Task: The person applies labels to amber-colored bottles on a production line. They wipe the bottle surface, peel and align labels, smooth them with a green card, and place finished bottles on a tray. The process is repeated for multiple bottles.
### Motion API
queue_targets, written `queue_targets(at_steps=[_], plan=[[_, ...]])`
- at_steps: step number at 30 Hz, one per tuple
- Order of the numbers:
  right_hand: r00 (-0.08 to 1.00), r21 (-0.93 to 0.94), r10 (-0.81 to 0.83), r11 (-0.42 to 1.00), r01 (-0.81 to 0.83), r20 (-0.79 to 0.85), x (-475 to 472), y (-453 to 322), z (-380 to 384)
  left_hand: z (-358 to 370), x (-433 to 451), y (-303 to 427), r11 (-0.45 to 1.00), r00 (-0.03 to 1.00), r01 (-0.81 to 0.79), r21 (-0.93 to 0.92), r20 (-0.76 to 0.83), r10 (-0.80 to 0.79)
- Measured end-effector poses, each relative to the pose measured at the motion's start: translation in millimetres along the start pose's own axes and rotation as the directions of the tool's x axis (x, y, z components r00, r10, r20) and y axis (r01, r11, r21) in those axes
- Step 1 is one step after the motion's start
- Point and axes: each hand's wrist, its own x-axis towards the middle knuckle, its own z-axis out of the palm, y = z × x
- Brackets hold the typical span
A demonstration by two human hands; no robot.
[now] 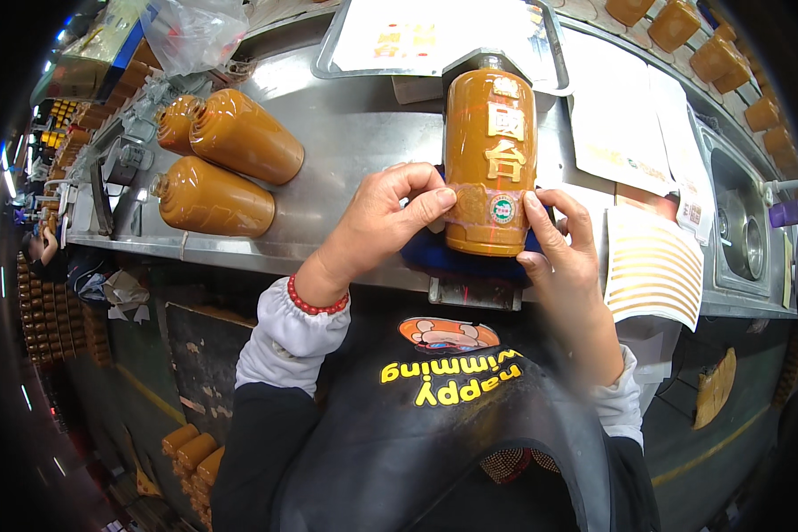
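Observation:
A glossy ochre-brown bottle [492,153] lies before me, neck away, on a dark blue padded rest [432,253]. Raised gold characters and a small emblem run down its front. Around its lower part sits a translucent decal strip [469,206] with a round green-and-white seal [503,209]. My left hand [399,209] pinches the strip's left end between thumb and finger. At the right side, my right hand [568,243] rests a fingertip against the strip's edge, another digit low by the bottle's base. Whether it pinches the strip is hidden. Behind the neck stands a black angular plate [459,63].
Three similar bottles [246,136] lie on the steel bench [346,153] at left. A metal tray [322,56] with white sheets is behind. Papers [612,126] and a gold-striped sheet [655,266] lie right, before a sink [735,199]. A person [43,249] is far left.

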Motion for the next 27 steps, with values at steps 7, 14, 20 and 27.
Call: queue_targets(at_steps=[7,14,20,27], plan=[[1.000,-0.018,-0.013,1.000,0.013,0.002,-2,0,-1,3,-5,-15,0.936,0.941,-0.116,0.331,-0.266,0.211],[1.000,-0.038,-0.018,0.999,0.017,-0.025,-2,-4,4,27,-6,-18,0.805,0.868,-0.251,0.537,-0.243,0.432],[1.000,-0.060,-0.016,0.998,0.015,-0.023,-1,-6,3,27,-5,-19,0.866,0.925,-0.185,0.464,-0.214,0.313],[1.000,-0.059,-0.007,0.998,0.006,-0.027,-1,-6,3,31,-2,-25,0.872,0.887,-0.242,0.425,-0.269,0.376]])
